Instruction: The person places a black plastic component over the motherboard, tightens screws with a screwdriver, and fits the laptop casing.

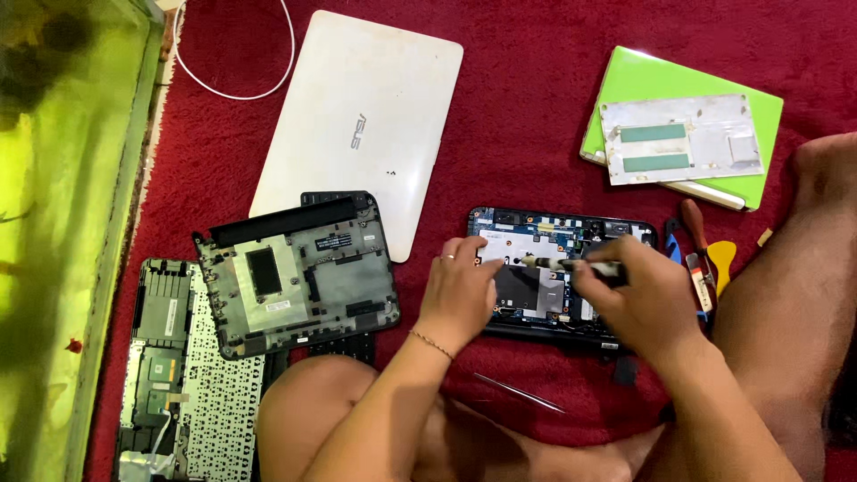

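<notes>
Two hands work over an opened laptop on a red carpet. Left hand rests flat, fingers together, on its edge; right hand pinches a brush over the circuit board, which looks fragile, best held by the frame.

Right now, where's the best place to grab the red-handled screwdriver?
Grip the red handle, coming from above on its far end. The screwdriver lies flat on the red carpet, handle pointing away from the person, and its near end is crowded by the yellow pry tool and right hand.
</notes>
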